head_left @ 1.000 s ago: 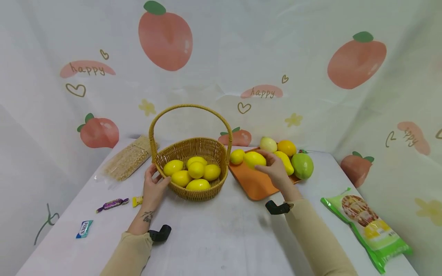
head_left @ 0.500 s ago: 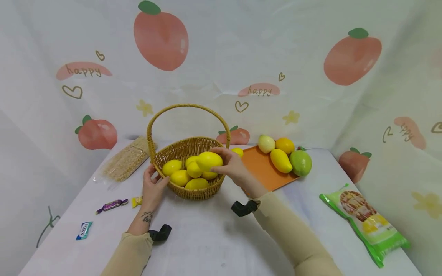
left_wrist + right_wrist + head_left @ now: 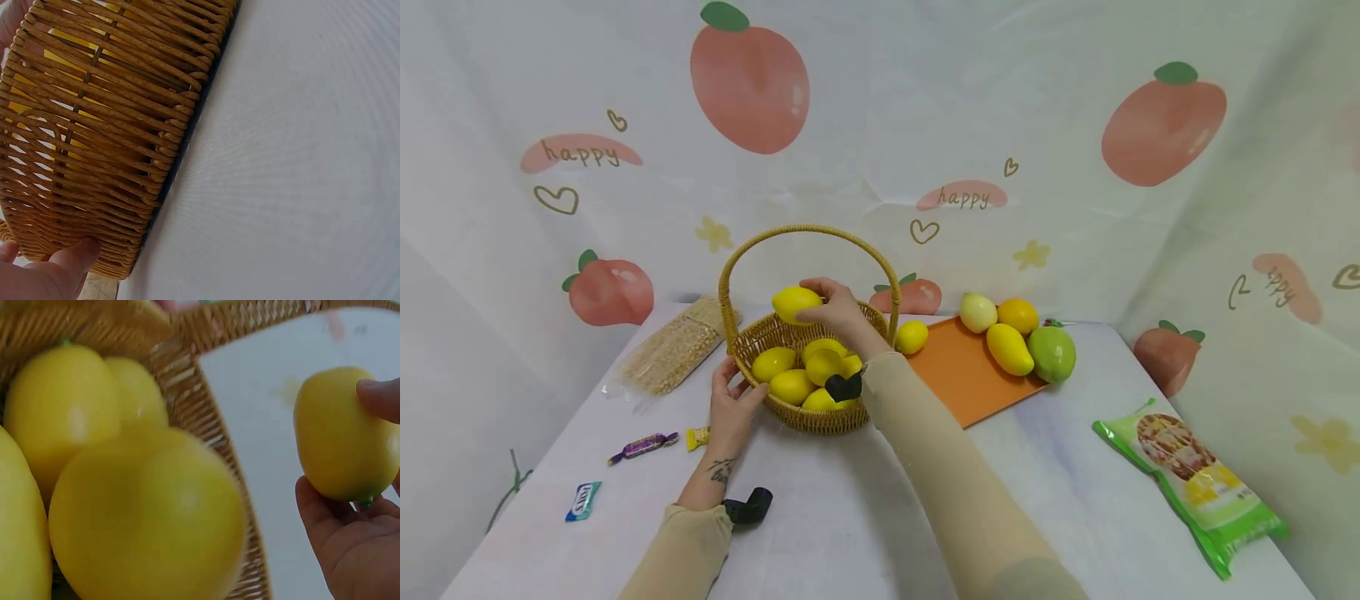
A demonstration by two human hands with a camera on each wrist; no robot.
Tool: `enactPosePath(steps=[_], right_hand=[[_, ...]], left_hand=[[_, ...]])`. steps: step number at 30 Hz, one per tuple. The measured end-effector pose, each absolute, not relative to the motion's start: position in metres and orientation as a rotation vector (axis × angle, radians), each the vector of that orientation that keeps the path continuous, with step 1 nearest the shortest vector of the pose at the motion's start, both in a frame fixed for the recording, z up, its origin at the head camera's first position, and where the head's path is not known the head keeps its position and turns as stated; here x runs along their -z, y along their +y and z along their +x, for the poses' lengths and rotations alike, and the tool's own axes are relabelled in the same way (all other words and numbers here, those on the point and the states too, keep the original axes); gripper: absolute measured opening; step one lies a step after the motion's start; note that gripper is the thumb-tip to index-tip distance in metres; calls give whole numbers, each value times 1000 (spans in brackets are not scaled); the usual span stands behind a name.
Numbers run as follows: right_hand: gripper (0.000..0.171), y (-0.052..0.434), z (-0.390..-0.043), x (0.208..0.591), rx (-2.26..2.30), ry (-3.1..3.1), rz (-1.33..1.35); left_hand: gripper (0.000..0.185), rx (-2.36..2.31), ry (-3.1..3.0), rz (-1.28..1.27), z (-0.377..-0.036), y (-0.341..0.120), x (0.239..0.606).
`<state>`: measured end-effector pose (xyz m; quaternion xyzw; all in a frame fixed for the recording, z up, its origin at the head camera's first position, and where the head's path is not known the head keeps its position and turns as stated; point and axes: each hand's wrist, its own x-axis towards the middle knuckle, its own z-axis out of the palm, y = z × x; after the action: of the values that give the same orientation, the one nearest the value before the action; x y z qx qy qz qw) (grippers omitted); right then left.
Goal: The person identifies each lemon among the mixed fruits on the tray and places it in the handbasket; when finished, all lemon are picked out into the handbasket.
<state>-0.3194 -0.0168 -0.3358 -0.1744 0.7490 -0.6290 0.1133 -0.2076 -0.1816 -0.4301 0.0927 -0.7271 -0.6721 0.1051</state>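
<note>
Over the back part of a wicker basket [image 3: 830, 425], beneath its arched handle [image 3: 808, 228], my right hand [image 3: 842, 315] holds a yellow lemon [image 3: 796, 305] between thumb and fingers. The right wrist view shows that lemon [image 3: 337, 434] with a small green stem end, apart from the fruit below. Several lemons [image 3: 791, 387] lie inside the basket, some hidden behind my right wrist. My left hand [image 3: 733, 417] grips the basket's left side, thumb at the rim. In the left wrist view, its fingers [image 3: 78, 256] press the woven wall [image 3: 112, 131].
Right of the basket, an orange tray [image 3: 958, 379] carries a mango [image 3: 1009, 349], a green fruit [image 3: 1052, 354], an orange [image 3: 1018, 317] and a pale round fruit [image 3: 978, 312]. Another lemon [image 3: 912, 337] sits between. Wrapped candies [image 3: 643, 447] and snack bags [image 3: 1195, 492] lie around the table.
My right hand has carried the lemon leftward from the tray, across the basket's right side, and up over its back. My left hand keeps its hold on the basket.
</note>
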Motion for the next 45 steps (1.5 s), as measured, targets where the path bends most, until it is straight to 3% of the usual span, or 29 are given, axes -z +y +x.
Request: enactPosePath(steps=[15,27,35,45], right_hand=[[54,-4,-305,344,2048,1988,-545],[50,94,-253,369,2298,1848,-662],[45,139,-283,396,2512,1930,-282],[54,133,-334,415,2374,2127,-19]], left_hand=[[75,1955,-2150,288,-209,-181,431],[75,1939,-2165,302,-210,-181,432],[75,1944,-2175,305,-211,-179,431],[75,1907,-2205,329,-209,-180,431]])
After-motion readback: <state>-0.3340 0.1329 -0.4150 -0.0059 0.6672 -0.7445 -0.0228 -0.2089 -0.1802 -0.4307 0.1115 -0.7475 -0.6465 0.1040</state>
